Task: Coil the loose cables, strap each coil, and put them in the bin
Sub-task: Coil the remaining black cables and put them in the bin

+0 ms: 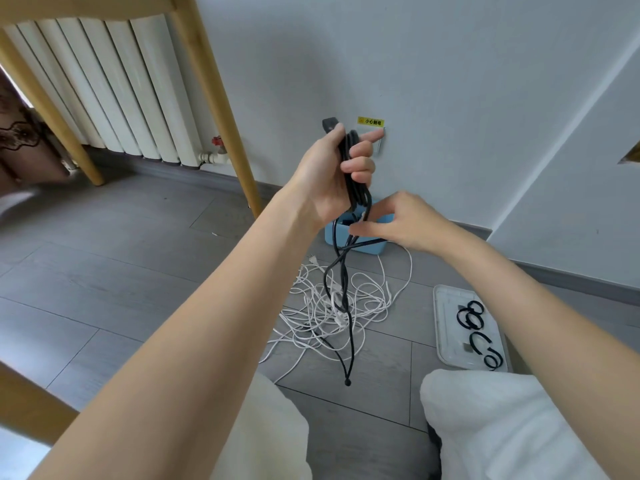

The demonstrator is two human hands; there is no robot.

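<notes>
My left hand (337, 174) is raised in front of the wall and grips a bunch of black cable (353, 181) loops, its plug end sticking out above the fist. The rest of the black cable hangs down to the floor, its tip dangling near my knees. My right hand (398, 221) pinches a strand of that cable just below the left hand. Behind both hands a light blue bin (370, 245) stands against the wall, mostly hidden. A tangle of white cables (332, 306) lies on the grey floor under the hanging cable.
A white tray (446, 327) holding several black straps (472, 315) lies on the floor at right. A wooden table leg (221, 109) stands left of my hands, a white radiator (114, 88) behind it. A wall socket sits behind my left hand. My knees fill the bottom.
</notes>
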